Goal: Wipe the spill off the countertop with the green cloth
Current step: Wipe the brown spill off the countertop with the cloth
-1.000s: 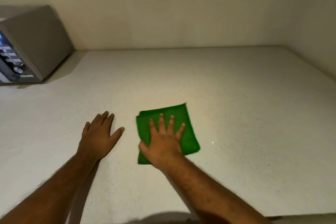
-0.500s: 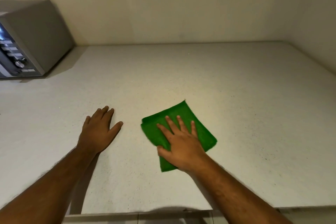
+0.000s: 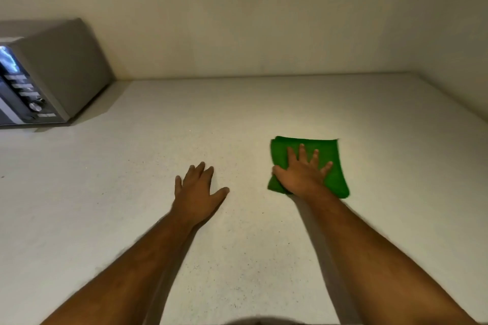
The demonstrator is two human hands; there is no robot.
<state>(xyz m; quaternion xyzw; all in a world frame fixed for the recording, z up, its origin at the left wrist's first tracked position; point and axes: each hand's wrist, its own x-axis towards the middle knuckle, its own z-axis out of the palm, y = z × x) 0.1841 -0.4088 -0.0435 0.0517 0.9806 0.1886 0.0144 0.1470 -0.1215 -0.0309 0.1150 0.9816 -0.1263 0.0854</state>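
A folded green cloth [image 3: 333, 163] lies flat on the pale speckled countertop [image 3: 264, 113], right of centre. My right hand [image 3: 302, 174] presses down on it with fingers spread, palm covering its near-left part. My left hand [image 3: 198, 191] rests flat on the bare countertop to the left of the cloth, fingers apart, holding nothing. I see no clear spill on the surface; part of the counter is hidden under the cloth and my arms.
A grey microwave [image 3: 52, 74] with a dial and buttons stands at the back left against the wall. Walls close the counter at the back and on the right. The counter's front edge is at the bottom of the view.
My right hand has slid the green cloth to the right and farther from me. The left hand stays flat on the counter; the view has shifted.
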